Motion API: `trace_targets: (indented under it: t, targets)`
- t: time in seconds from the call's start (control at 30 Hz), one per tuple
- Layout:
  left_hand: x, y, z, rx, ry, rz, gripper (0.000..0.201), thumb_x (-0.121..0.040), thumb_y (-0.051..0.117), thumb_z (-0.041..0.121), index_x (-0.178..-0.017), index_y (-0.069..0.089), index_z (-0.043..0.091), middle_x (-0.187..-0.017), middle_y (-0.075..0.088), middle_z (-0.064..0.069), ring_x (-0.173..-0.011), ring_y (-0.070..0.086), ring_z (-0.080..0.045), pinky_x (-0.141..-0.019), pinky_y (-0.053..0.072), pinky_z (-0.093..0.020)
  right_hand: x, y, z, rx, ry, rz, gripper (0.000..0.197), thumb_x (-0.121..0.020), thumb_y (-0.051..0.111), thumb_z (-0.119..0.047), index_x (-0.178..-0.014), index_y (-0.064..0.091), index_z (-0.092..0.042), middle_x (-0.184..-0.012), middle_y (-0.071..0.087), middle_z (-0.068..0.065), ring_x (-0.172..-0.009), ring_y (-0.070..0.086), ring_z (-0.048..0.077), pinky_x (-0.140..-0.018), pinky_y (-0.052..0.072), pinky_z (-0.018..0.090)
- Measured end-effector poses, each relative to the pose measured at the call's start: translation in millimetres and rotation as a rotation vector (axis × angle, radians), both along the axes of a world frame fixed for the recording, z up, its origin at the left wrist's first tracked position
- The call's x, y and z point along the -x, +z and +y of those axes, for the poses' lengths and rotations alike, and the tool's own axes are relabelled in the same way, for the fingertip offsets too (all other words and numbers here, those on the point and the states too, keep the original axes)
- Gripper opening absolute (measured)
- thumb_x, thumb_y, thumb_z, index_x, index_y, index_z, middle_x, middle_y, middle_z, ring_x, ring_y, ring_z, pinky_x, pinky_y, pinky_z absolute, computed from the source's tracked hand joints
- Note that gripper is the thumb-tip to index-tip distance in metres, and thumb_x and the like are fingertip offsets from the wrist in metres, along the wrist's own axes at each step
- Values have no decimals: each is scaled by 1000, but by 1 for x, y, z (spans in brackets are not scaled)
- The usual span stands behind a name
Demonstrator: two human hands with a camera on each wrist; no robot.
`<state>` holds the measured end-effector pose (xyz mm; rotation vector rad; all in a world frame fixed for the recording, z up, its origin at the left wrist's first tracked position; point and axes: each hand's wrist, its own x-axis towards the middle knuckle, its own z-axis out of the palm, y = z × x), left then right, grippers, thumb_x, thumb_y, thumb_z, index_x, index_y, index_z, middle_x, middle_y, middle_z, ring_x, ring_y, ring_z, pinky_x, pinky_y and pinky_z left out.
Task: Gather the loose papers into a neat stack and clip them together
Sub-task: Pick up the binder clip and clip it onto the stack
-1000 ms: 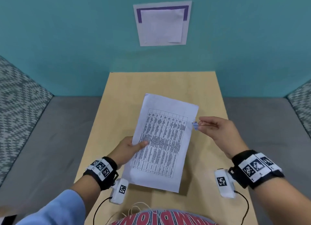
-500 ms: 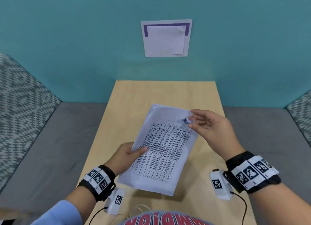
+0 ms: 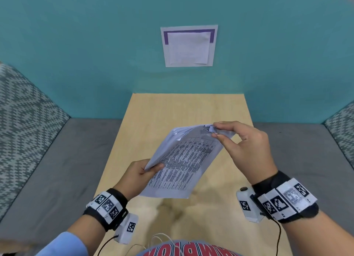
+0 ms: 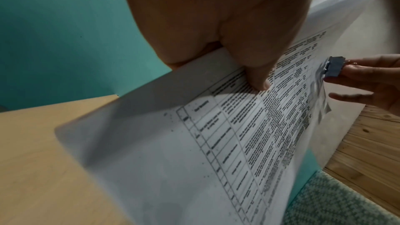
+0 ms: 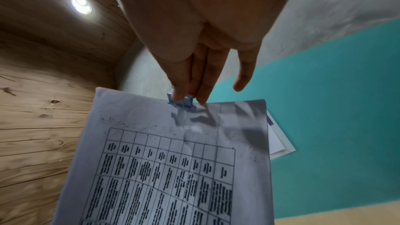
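A stack of printed papers (image 3: 183, 160) with a table on the top sheet is held tilted above the wooden table (image 3: 191, 110). My left hand (image 3: 141, 171) grips the stack's left edge, thumb on top, as the left wrist view shows on the papers (image 4: 194, 151). My right hand (image 3: 229, 140) pinches a small blue binder clip (image 3: 209, 129) at the stack's top edge. The clip (image 4: 399, 65) sits over the paper edge in the left wrist view. In the right wrist view my fingertips (image 5: 179, 97) squeeze the clip (image 5: 180, 103) on the papers (image 5: 173, 160).
A white sheet with a purple border (image 3: 189, 46) hangs on the teal wall beyond the table. Grey cushioned seating (image 3: 57, 160) flanks the table on both sides, with patterned backrests (image 3: 23, 125). White cables trail near my torso at the table's near edge.
The stack rose off the table and tilted up. My right hand carried the clip from beside the right edge to the stack's top edge, where it now pinches it.
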<state>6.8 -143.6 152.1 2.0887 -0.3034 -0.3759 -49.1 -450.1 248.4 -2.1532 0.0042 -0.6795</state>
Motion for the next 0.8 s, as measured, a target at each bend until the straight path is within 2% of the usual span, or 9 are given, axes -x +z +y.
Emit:
trace_targets:
  t: [0.13,0.23,0.3,0.4,0.47,0.53,0.6,0.7,0.8]
  targets:
    - [1,6,0,-21,-7,-99,65,-103,69,16,-51,39,42,-53,28,13,-54,23,-6,-55,18,-29,2,2,0,3,7,-26,11,-83,84,-7,-94,81,-11,-105,79,-9,-103,75,4,-97,52,16]
    - [1,14,2,-57,-41,-192,68,-104,66,7,-53,54,49,-48,40,20,-49,36,0,-52,22,-16,5,3,1,11,18,-44,9,-82,85,-5,-90,81,-9,-105,79,-7,-102,76,6,-96,55,23]
    - [1,21,5,-54,-76,-224,61,-102,64,-5,-67,61,44,-51,50,33,-53,46,12,-54,30,-7,6,4,0,9,22,-51,9,-82,84,-4,-89,81,-8,-105,79,-7,-102,75,4,-95,55,20]
    - [-2,30,11,-84,-144,-260,85,-100,61,-11,-69,61,69,-64,57,44,-64,53,19,-60,35,-3,8,5,0,1,45,-47,9,-82,84,-2,-89,81,-7,-104,79,-8,-103,74,-2,-95,53,15]
    - [-6,32,17,-121,-160,-321,76,-102,60,0,-87,65,74,-81,68,39,-76,64,11,-67,46,-11,8,5,0,2,67,-31,10,-81,83,-1,-89,81,-7,-103,79,-7,-102,74,-2,-95,55,18]
    - [-10,33,23,-174,-192,-362,46,-100,51,19,-107,70,60,-95,75,21,-86,68,-7,-76,56,-30,8,5,0,-5,88,-12,10,-81,84,-1,-88,81,-8,-103,79,-9,-101,74,-2,-97,55,21]
    - [-13,38,29,-235,-203,-404,41,-95,46,21,-115,69,49,-94,74,14,-85,67,-13,-77,58,-39,8,6,0,-8,115,23,11,-81,85,-3,-88,82,-10,-102,79,-11,-100,74,-3,-97,53,18]
    - [-23,43,37,-255,-215,-442,50,-89,48,9,-118,70,43,-97,74,19,-88,67,-6,-77,57,-34,9,11,-2,-37,155,99,10,-81,85,-7,-89,83,-12,-102,81,-9,-101,74,-4,-95,53,15]
    - [-31,47,42,-280,-214,-445,50,-92,51,8,-119,70,45,-99,74,20,-91,70,-6,-77,57,-32,8,16,-3,-15,179,165,16,-83,85,-14,-99,80,-17,-104,80,-16,-103,72,-4,-95,52,13]
